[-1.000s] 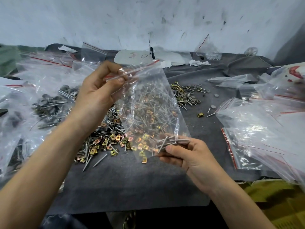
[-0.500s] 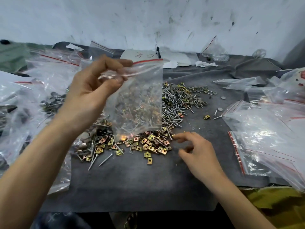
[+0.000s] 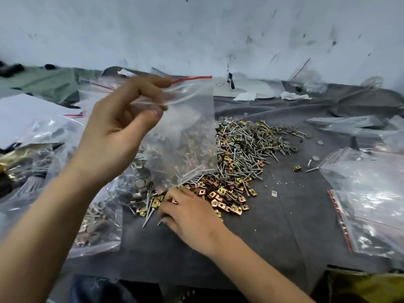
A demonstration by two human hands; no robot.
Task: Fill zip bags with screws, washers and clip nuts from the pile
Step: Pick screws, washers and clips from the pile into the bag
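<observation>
Since the earlier frame the right hand (image 3: 192,215) has slid left along the near edge of the pile (image 3: 240,149) and now sits right under the hanging bag, knuckles up, fingertips down among the clip nuts (image 3: 220,197) and a few loose screws (image 3: 247,145). Its fingers are bent toward the parts, but motion blur hides whether they pinch anything, so I cannot tell.

The left hand (image 3: 131,119) holds the zip bag (image 3: 185,138) up over the left part of the pile, thumb and curled fingers pinching the mouth just below the red seal strip (image 3: 192,78). The bag hangs upright with screws lying in its bottom corner, its lower edge just above the right hand.

The pile spreads across the grey cloth (image 3: 284,226): brass-coloured clip nuts at the near side, screws through the middle, dark washers (image 3: 284,145) toward the far right.

Filled bags (image 3: 98,219) lie at the near left, partly behind the left forearm. Empty bags (image 3: 371,204) are stacked at the right, well apart from the pile. A scuffed white wall (image 3: 196,29) stands at the far side.
</observation>
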